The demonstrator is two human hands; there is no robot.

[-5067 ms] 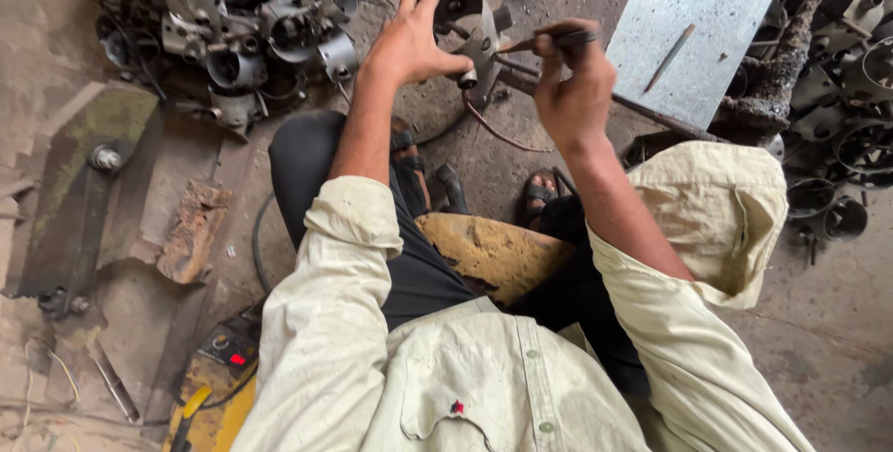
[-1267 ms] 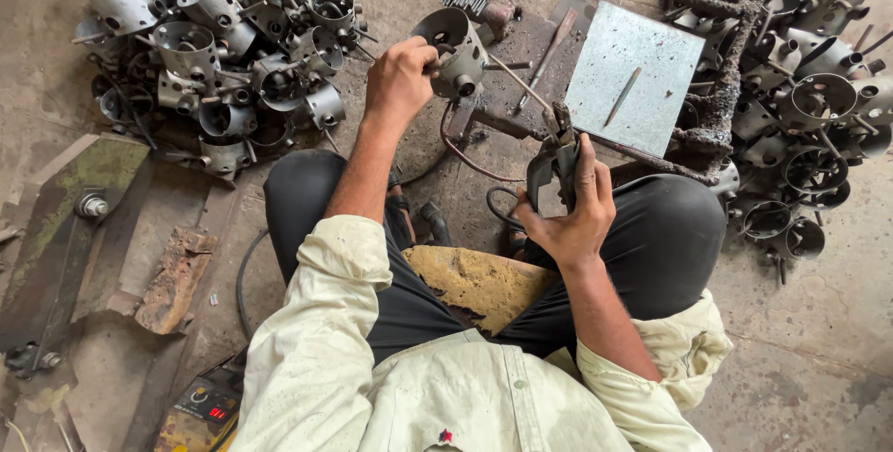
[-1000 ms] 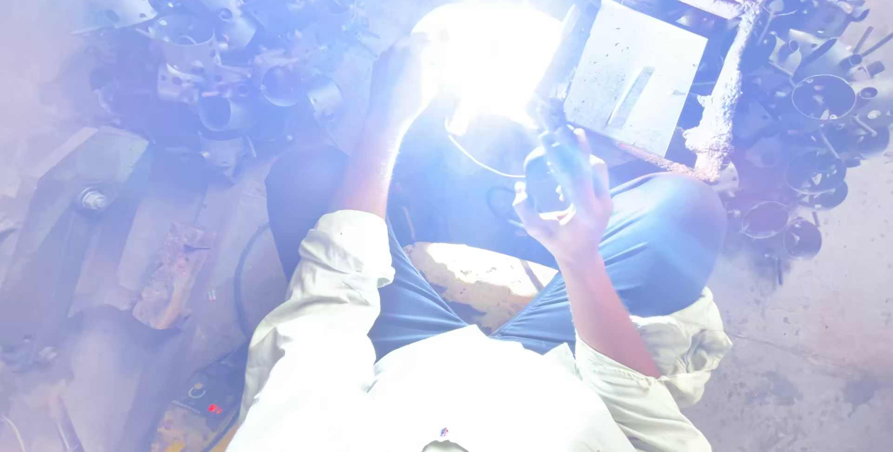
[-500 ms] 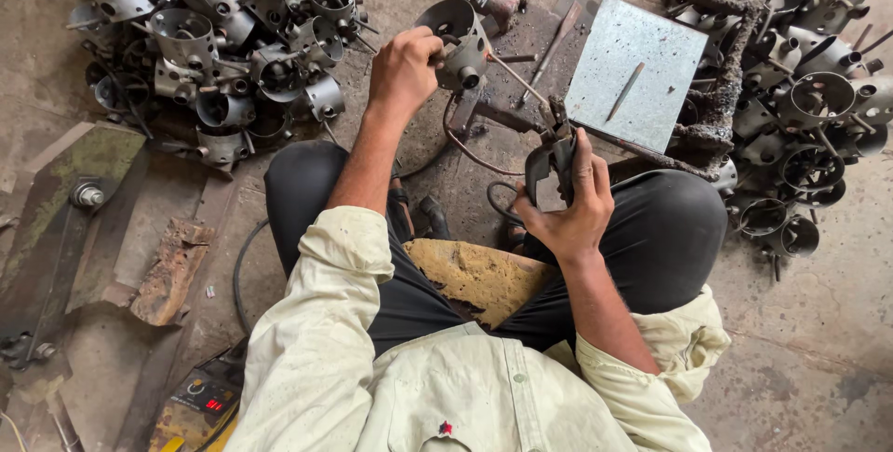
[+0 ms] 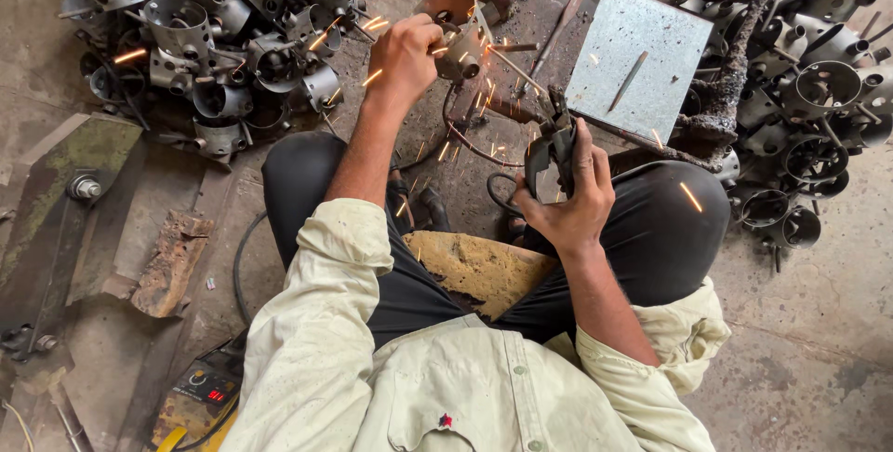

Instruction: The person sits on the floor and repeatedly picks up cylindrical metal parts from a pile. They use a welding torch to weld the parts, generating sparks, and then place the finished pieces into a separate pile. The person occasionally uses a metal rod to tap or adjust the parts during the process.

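Left hand [image 5: 402, 54] clenched on a round metal part [image 5: 453, 19], raised off the floor amid sparks, steady for the rod. Right hand [image 5: 567, 193] gripping the welding holder [image 5: 551, 147], angled toward that part. Finished pieces [image 5: 209, 38] heaped left, within reach.

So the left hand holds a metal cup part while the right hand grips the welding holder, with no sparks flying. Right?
Not quite: the head view shows sparks flying around the metal cup part. The left hand does hold it, and the right hand grips the welding holder.
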